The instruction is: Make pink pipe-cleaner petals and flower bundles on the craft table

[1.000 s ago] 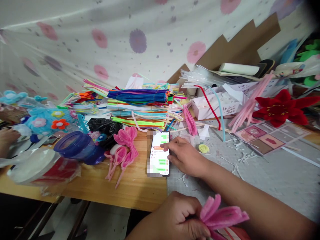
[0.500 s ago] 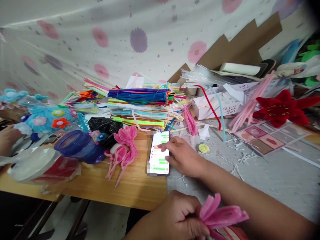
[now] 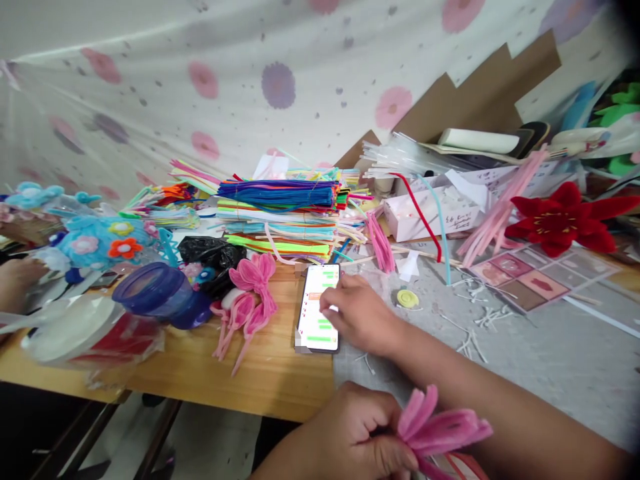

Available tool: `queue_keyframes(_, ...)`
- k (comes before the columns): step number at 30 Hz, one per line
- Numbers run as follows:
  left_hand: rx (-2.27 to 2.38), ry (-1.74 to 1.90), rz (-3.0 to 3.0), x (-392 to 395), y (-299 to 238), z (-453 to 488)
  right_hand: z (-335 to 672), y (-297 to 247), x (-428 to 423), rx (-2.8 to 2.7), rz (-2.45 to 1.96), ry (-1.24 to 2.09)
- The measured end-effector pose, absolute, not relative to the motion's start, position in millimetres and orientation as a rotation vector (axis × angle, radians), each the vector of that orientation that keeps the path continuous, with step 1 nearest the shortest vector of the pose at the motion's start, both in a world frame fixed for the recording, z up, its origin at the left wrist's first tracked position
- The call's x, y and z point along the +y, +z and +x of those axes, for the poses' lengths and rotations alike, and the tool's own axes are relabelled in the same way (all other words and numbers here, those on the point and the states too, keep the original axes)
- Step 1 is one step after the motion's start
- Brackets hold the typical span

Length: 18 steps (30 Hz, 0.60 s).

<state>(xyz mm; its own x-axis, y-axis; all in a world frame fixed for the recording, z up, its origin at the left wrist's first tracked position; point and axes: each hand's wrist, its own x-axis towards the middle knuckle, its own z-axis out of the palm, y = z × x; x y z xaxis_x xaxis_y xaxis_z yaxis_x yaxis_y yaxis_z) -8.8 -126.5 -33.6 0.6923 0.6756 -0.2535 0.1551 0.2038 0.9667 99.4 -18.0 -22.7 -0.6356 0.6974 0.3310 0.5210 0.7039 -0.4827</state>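
My left hand [image 3: 350,437] is at the bottom edge, closed in a fist around a pink pipe-cleaner flower [image 3: 437,427] whose looped petals stick out to the right. My right hand [image 3: 363,313] reaches forward over a phone [image 3: 319,308] that lies lit on the wooden table [image 3: 270,377]. Its index finger rests on the screen while the other fingers curl loosely beside the phone. A finished pink pipe-cleaner flower [image 3: 250,293] lies just left of the phone.
A tall stack of coloured pipe cleaners [image 3: 280,213] stands behind the phone. A purple jar [image 3: 157,293], black bag [image 3: 210,252] and blue plush flowers [image 3: 95,240] crowd the left. Another person's hand [image 3: 15,280] shows at far left. A red flower [image 3: 565,217] and white box [image 3: 430,210] sit right.
My right index finger has slid a little down and left on the phone screen, and the screen content has shifted. My left hand keeps its grip on the pink flower.
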Motion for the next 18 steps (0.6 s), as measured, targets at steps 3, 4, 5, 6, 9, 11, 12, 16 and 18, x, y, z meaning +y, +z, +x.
queue_keyframes(3, 0.785, 0.423, 1.291, -127, -30, -8, 114, -21, -13, -2.276, -0.935, 0.646)
queue_keyframes(4, 0.789, 0.424, 1.274, -127, -29, -7, 116, -21, -12, -2.272, -0.902, 0.698)
queue_keyframes(5, 0.792, 0.425, 1.258, -127, -28, -7, 118, -20, -13, -2.285, -0.862, 0.733)
queue_keyframes(6, 0.795, 0.424, 1.245, -127, -27, -6, 118, -21, -13, -2.308, -0.825, 0.748)
queue_keyframes(9, 0.788, 0.425, 1.235, -127, -27, -7, 116, -23, -13, -2.368, -0.824, 0.704)
queue_keyframes(11, 0.775, 0.431, 1.249, -128, -29, -8, 114, -26, -12, -2.369, -0.91, 0.643)
queue_keyframes(12, 0.766, 0.435, 1.258, -128, -29, -9, 114, -28, -12, -2.351, -0.959, 0.62)
queue_keyframes(16, 0.745, 0.449, 1.279, -128, -30, -9, 118, -29, -9, -2.252, -1.0, 0.633)
queue_keyframes(18, 0.743, 0.45, 1.284, -127, -29, -9, 118, -28, -10, -2.279, -0.922, 0.679)
